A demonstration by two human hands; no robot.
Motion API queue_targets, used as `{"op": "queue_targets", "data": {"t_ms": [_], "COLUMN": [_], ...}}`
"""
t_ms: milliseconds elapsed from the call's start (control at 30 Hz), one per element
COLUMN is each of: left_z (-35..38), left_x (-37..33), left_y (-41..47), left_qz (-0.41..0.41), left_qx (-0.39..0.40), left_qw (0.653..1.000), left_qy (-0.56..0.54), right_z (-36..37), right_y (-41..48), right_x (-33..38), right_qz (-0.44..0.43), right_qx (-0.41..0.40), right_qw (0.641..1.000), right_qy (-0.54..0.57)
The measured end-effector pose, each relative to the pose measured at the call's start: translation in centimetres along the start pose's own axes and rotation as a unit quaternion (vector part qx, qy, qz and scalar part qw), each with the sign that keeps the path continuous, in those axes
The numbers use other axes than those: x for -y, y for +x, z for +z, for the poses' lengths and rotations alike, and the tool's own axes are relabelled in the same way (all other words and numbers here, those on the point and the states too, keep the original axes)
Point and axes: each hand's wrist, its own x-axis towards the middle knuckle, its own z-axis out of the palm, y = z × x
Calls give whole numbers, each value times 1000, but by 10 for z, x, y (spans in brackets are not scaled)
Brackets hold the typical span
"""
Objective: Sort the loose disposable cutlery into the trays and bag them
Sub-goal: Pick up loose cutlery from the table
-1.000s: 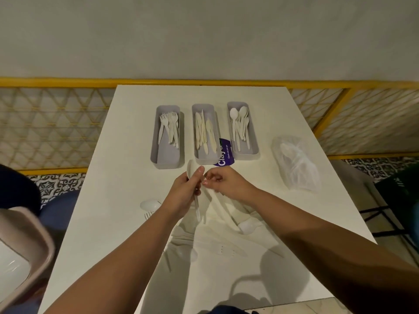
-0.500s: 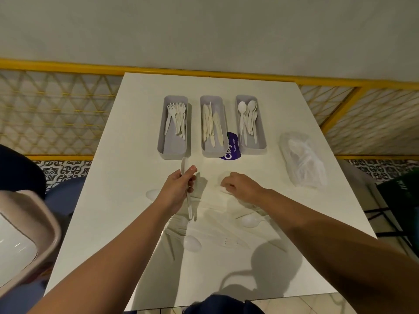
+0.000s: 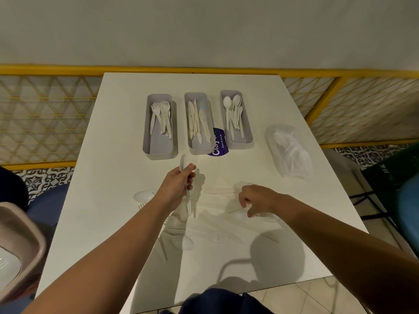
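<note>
White table (image 3: 108, 177): trays (image 3: 158, 155) hold forks (image 3: 162, 114), knives (image 3: 199, 123), spoons (image 3: 234, 112).

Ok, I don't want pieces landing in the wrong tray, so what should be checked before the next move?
1. Left hand grips the white plastic spoon: ok.
2. Rightmost grey plastic tray holds spoons and has room: ok.
3. Right hand out of the way to that tray: ok, it hangs low over the loose white cutlery.
4. Right hand holding a piece: cannot tell.
5. White table free of loose pieces: not ok.
6. Clear plastic bag ready, lying right of the trays: ok.
</note>
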Motion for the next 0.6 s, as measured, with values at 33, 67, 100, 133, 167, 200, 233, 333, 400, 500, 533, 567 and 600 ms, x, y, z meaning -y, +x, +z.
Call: {"op": "queue_targets", "data": {"t_ms": [33, 67, 100, 133, 167, 200, 233, 333, 400, 500, 533, 567, 600], "left_z": [0, 0, 0, 0, -1, -2, -2, -5, -7, -8, -8, -9, -9], "left_x": [0, 0, 0, 0, 0, 1, 1, 1, 0, -1, -3, -4, -5], "left_y": [0, 1, 1, 1, 1, 1, 1, -1, -2, -7, -8, -9, -10], "left_qz": [0, 1, 3, 3, 3, 3, 2, 1, 2, 9, 14, 19, 24], "left_qx": [1, 2, 3, 3, 4, 4, 3, 2, 3, 15, 19, 24, 28], "left_qw": [1000, 1000, 1000, 1000, 1000, 1000, 1000, 1000, 1000, 1000, 1000, 999, 999], "left_qy": [-2, -3, -3, -3, -2, -1, 2, 12, 10, -6, -9, -11, -10], "right_z": [1, 3, 4, 5, 5, 5, 4, -8, -22, -41, -46, -50, -54], "right_y": [1, 3, 4, 5, 6, 6, 6, 3, 4, 10, 12, 15, 17], "right_x": [-1, -1, -2, -2, -2, -1, 1, 13, 29, 56, 64, 71, 79], "right_qz": [7, 15, 23, 28, 32, 33, 33, 19, 2, -19, -21, -20, -18], "right_qx": [-1, 2, 7, 10, 13, 13, 10, -25, -72, -162, -188, -204, -210], "right_qw": [1000, 1000, 999, 999, 999, 999, 999, 999, 995, 975, 963, 950, 938], "right_qy": [-8, -17, -29, -36, -39, -37, -28, 34, 75, 151, 192, 235, 275]}}
